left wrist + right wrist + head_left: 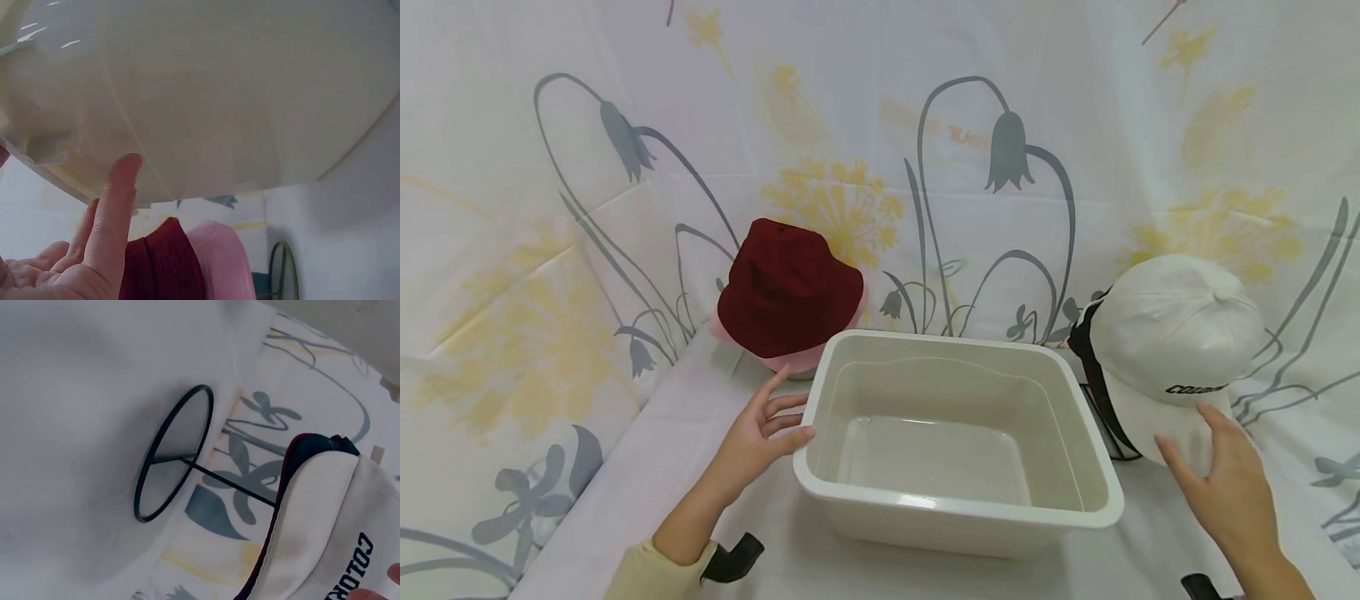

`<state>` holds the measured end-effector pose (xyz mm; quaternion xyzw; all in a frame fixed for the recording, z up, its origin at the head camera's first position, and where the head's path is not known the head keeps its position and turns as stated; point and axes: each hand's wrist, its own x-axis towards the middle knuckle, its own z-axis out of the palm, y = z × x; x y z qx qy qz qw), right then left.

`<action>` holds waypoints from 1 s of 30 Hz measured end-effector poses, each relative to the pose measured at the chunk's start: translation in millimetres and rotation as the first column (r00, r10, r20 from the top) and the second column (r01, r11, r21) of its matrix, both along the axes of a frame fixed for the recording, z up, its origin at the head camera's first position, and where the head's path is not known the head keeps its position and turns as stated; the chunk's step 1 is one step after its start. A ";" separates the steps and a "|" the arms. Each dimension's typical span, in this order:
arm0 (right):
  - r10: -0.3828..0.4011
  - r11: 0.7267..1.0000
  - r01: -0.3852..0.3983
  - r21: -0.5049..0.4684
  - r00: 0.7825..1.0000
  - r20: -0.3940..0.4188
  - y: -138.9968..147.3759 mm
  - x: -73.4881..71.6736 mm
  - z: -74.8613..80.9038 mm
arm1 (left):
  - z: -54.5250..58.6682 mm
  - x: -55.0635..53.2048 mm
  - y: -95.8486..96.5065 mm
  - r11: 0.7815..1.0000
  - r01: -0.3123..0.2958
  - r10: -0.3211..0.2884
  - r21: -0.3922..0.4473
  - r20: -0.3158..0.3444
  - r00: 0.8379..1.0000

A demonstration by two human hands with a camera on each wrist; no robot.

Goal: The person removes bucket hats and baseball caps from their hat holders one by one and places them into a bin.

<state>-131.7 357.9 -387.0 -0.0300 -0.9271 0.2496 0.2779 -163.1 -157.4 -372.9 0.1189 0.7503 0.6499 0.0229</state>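
Observation:
A cream plastic tub point(958, 506) stands upright in the middle of the head view, with nothing inside. At its left rim is my left hand point(758, 437), fingers fairly straight, the thumb touching the edge. In the left wrist view a finger point(115, 212) lies against the tub's outer wall. My right hand point(1232, 479) is spread beside the brim of a white cap point(1180, 325) with dark lettering. Beneath that cap shows a dark cap with a red edge point(1099, 367). Only fingertips point(369, 595) of the right hand appear in the right wrist view.
Behind the tub's left side, a maroon bucket hat point(786, 287) sits over a pink hat point(801, 360). A black wire stand with a ring base point(142, 487) supports the caps. A green wire loop point(284, 250) stands near the pink hat. Flower-printed cloth point(865, 100) hangs behind.

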 end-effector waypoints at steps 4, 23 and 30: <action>-0.031 0.999 0.031 -0.034 0.999 0.017 2.4 -1.1 4.3 | 1.1 -1.3 1.9 0.998 0.008 -0.011 0.061 0.060 0.998; -0.086 0.987 0.085 -0.136 0.996 -0.001 4.3 -18.8 23.6 | 5.5 -3.4 7.3 0.996 0.052 -0.059 0.071 0.106 0.993; -0.118 0.970 0.118 -0.214 0.993 0.014 12.3 -22.9 32.5 | 6.1 -3.1 6.9 0.996 0.053 -0.061 0.075 0.107 0.992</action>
